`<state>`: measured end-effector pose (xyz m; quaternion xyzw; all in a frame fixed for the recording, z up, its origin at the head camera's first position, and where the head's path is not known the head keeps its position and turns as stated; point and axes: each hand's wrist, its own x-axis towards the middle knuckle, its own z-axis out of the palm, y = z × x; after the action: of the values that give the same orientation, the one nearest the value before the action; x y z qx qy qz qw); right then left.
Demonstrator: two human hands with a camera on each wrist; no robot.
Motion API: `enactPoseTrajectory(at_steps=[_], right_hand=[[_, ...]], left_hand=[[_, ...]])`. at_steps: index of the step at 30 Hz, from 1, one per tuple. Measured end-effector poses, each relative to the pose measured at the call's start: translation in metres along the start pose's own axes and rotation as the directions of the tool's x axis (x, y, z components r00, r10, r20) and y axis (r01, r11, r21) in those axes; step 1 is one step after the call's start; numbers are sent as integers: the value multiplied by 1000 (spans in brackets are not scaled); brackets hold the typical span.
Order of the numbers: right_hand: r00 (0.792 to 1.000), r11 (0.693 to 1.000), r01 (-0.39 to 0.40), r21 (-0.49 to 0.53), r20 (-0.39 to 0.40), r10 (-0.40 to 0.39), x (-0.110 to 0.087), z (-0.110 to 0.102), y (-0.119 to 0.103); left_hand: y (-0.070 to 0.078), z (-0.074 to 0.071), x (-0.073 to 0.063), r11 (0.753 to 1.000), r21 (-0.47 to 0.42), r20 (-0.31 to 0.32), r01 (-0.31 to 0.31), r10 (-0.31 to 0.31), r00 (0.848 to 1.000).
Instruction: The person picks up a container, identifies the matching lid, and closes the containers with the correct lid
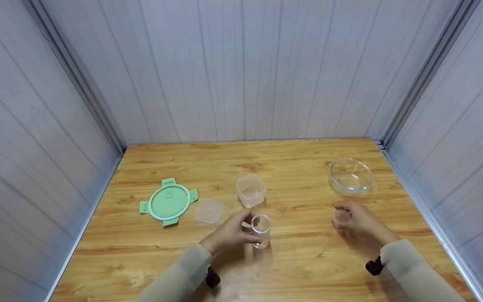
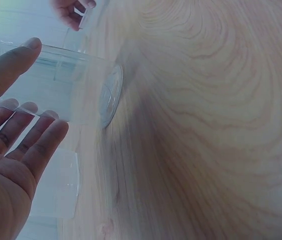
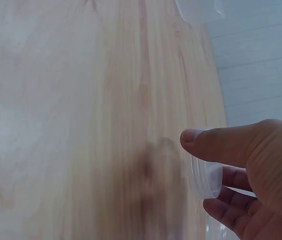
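There we were, looking down on a wood-grain table (image 1: 300, 167), and both hands were busy! On the left side of the action, we saw the person's left hand (image 1: 229, 234) holding a clear jar (image 1: 261, 240), thumb on one side, fingers along the other, a grip just as wide as the jar. The jar stood upright, mouth uncovered, in the near middle of the table; we could not tell for sure whether its base touched the wood.

Over to the right, and what a neat pinch: the right hand (image 1: 361, 222) had a small round clear lid (image 3: 204, 179) between thumb and fingers, well apart from the jar. Just beyond that hand we had a glass bowl (image 1: 349, 188), towards the far right.

Behind the jar, near it, we spotted a translucent square container (image 1: 251, 192), and just beside the left hand, a flat translucent square lid (image 1: 209, 211). Farther left lay a round green lid (image 1: 169, 203), its four flaps spread outward. Pale sleeves (image 1: 419, 268) covered both forearms, a small black device (image 1: 213, 277) showed at each wrist, and light panelled walls (image 1: 241, 71) rose around the table.
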<state>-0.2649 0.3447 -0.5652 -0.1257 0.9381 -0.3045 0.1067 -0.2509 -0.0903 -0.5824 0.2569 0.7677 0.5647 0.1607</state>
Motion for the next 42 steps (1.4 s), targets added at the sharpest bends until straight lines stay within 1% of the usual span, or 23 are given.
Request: enactPoseTrajectory(at_steps=[9,13,17,20,26,33,35,42], right_hand=[[994,994,105,-36,-34,-106,9,-4,-13],[990,991,127,-47,-51,-130,10,-4,-20],[994,995,98,-23,-41,-99,12,-5,-25],[995,995,93,-22,-36,-94,13,-6,-28],[993,994,110,-23,-34,-111,17,-6,-32],[991,992,128,20,-40,-127,20,-6,-37],[990,991,136,17,-38,-135,21,-6,-39],[990,991,133,2,-54,-132,22,-2,-47]], left_hand=[[1,0,0,1000,21,0,-15,15,1000],[1,1,-1,1000,19,-1,-12,12,1000],[1,1,-1,1000,21,-4,-1,1,1000],[1,0,0,1000,29,-5,2,-2,1000],[2,-1,0,999,44,-6,14,-14,1000],[1,-1,0,999,44,2,1,-1,1000],[1,-1,0,999,45,4,-1,1,1000],[0,-1,0,1000,13,5,-3,3,1000]])
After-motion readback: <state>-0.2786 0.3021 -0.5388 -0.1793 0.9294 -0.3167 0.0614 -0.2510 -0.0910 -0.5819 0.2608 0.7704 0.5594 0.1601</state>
